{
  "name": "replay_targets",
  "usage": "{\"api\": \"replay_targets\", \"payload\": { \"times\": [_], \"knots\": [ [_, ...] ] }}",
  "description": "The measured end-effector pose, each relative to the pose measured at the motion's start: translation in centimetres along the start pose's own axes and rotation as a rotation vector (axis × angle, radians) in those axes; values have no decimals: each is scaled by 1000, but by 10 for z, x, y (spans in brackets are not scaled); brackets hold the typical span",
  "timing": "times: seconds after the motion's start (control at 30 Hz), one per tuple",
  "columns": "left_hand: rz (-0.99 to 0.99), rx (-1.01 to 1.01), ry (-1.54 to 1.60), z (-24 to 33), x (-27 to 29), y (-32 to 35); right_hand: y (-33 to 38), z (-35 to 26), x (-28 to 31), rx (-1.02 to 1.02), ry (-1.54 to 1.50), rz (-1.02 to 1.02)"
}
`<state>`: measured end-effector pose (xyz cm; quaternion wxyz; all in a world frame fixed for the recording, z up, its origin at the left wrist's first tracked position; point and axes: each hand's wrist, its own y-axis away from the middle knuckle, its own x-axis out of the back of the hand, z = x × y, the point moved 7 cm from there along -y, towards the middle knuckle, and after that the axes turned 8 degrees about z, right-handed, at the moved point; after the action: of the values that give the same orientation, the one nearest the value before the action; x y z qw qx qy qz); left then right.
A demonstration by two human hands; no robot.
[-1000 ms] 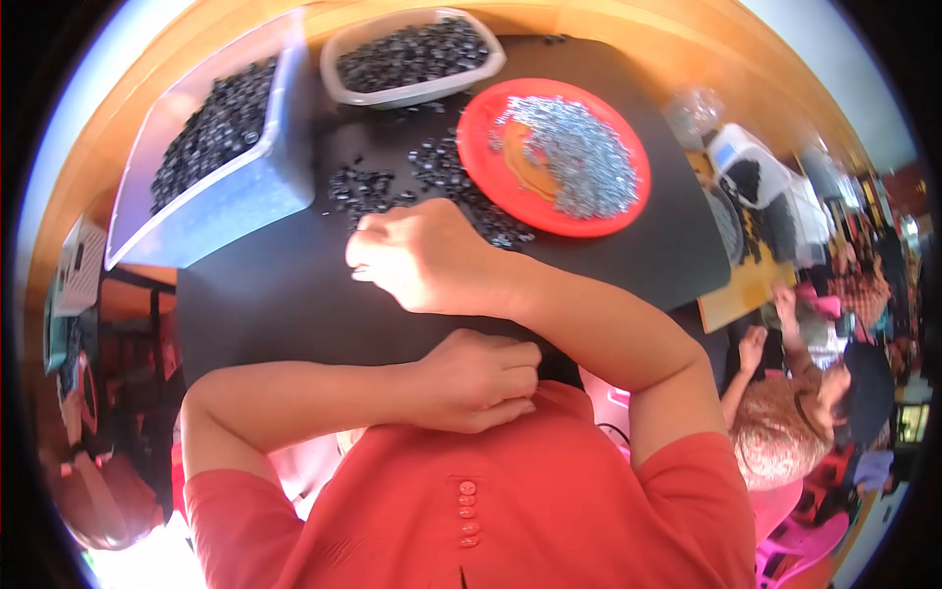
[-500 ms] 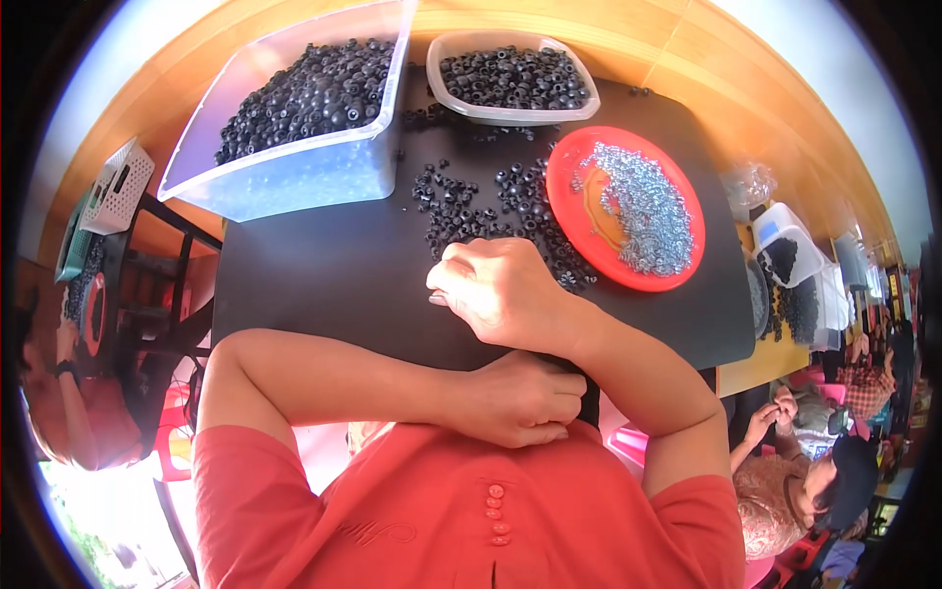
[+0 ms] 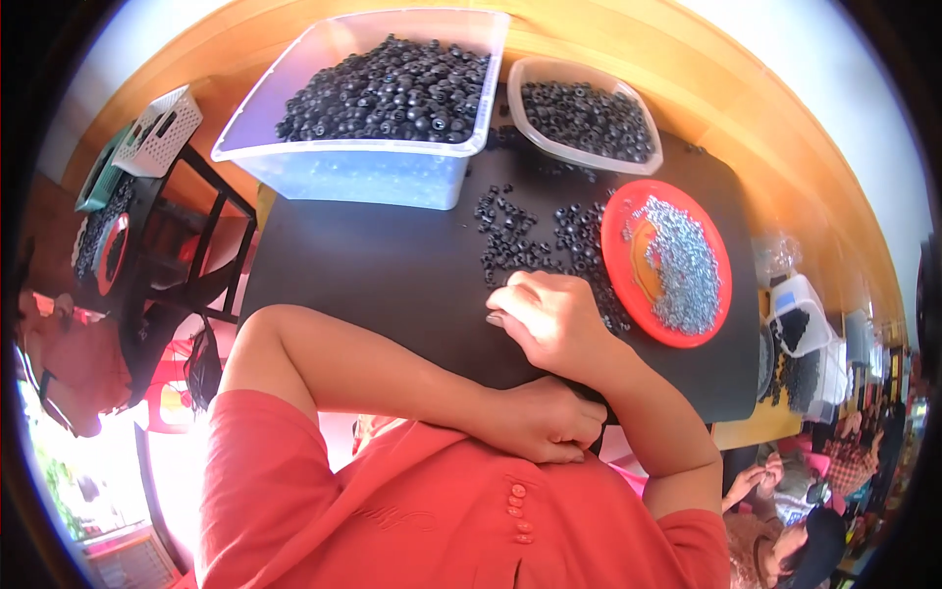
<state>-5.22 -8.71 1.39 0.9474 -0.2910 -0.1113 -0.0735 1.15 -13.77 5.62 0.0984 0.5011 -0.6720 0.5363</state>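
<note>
My right hand is over the near part of the black table, its thumb and fingers pinched together. What lies between those fingertips, if anything, is too small to make out. Below it, at the table's near edge, my left hand is closed with its fingers curled in, and its contents are hidden. Loose black hollow pieces lie in a heap just beyond my right hand. A red plate to the right of them bears many small silvery metal pieces.
A large clear plastic bin of black pieces stands at the back left, with a smaller clear tub of them beside it. White baskets are at far left. A co-worker sits at lower right.
My view has turned, so the table and containers appear farther right and lower in the picture. Both hands keep nearly the same pose.
</note>
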Motion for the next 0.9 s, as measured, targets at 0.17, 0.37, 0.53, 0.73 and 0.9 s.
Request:
{"api": "replay_targets", "payload": {
  "times": [0.17, 0.37, 0.53, 0.73, 0.9],
  "knots": [
    [27, 80, 88, -4, 4, 0, -5, 1, 4, -57, -41, -10],
    [98, 209, 257, -13, 11, -2, -7, 5, 4, -61, -42, -20],
    [97, 215, 324, -14, 8, 0, -9, 2, 3, -62, -21, -51],
    [98, 200, 290, -15, 9, -1, -8, 0, 3, -39, -24, -67],
    [104, 173, 284, -14, 7, -1, -9, 0, 4, -47, -16, -72]
  ]
}}
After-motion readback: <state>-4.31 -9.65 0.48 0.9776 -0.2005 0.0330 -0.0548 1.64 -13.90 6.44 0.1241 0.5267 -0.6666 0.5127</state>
